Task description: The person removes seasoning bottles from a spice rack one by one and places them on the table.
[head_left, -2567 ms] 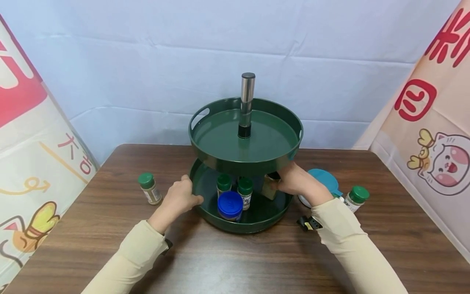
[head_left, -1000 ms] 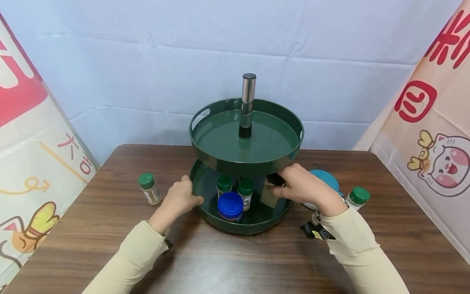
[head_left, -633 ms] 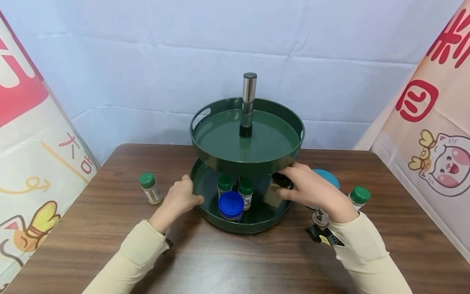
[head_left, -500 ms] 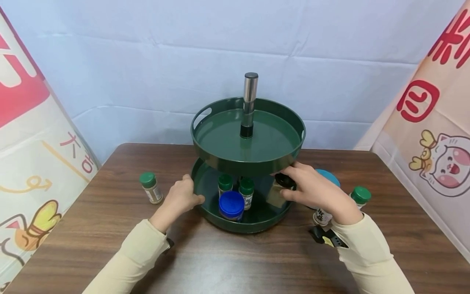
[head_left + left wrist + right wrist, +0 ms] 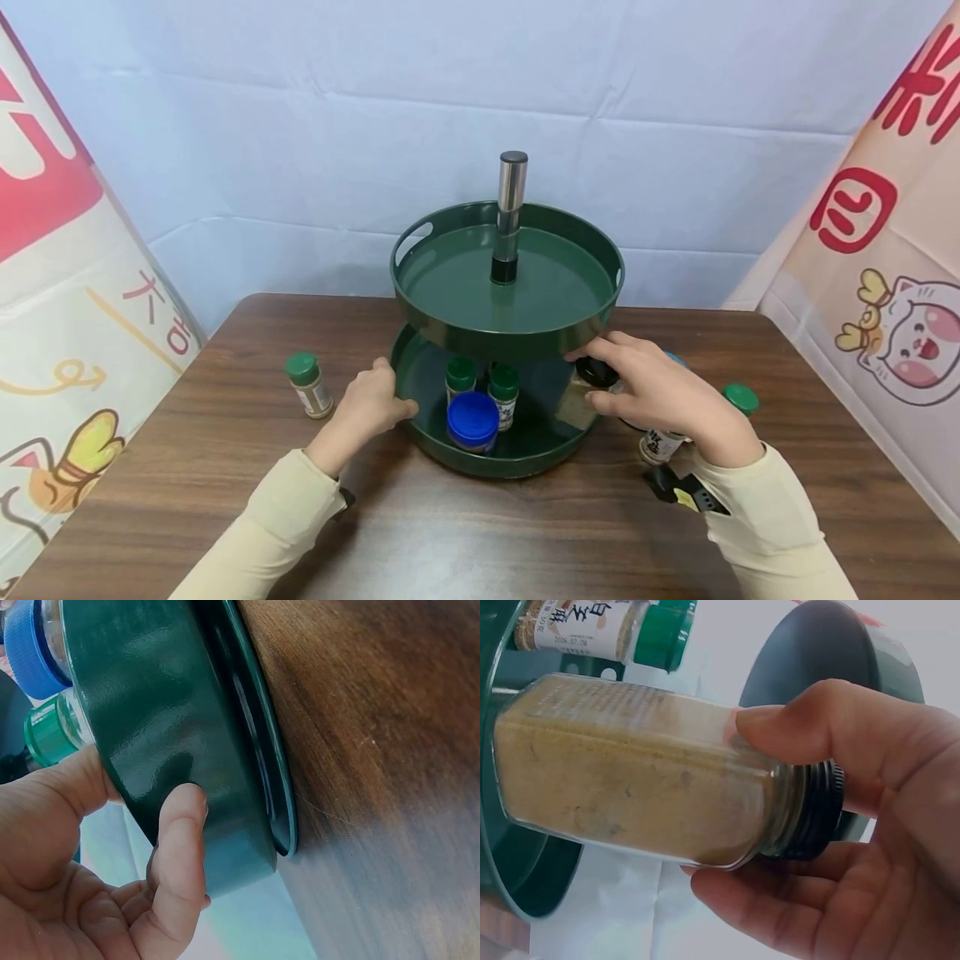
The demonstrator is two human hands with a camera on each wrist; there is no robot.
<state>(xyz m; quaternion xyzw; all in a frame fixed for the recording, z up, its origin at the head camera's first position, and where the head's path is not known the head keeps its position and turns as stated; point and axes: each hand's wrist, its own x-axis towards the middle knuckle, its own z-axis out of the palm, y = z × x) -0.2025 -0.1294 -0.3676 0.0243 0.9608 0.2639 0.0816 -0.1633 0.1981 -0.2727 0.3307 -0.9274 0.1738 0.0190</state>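
My right hand [image 5: 667,396] pinches a glass spice jar [image 5: 630,772] near its black screw lid [image 5: 821,810], thumb on one side and fingers on the other. Tan powder fills the jar. It leans at the right rim of the lower tier, below the upper tray's edge. My left hand [image 5: 366,400] grips the left wall of the dark green lower tray [image 5: 172,712], with the thumb over the rim and a finger on the outside. Inside that tray stand two green-capped spice bottles [image 5: 503,398] and a blue-lidded jar [image 5: 472,421].
The upper round tray [image 5: 450,283] surrounds a metal post [image 5: 510,200]. Left on the table [image 5: 465,542] stands a green-capped bottle [image 5: 308,385]. At right are another green-capped bottle [image 5: 741,398], a labelled bottle [image 5: 658,447] and a mostly hidden blue-lidded container [image 5: 677,359].
My right hand has drawn the black-lidded spice jar rightward from inside the lower tier to its right rim. My left hand keeps its grip on the lower tray.
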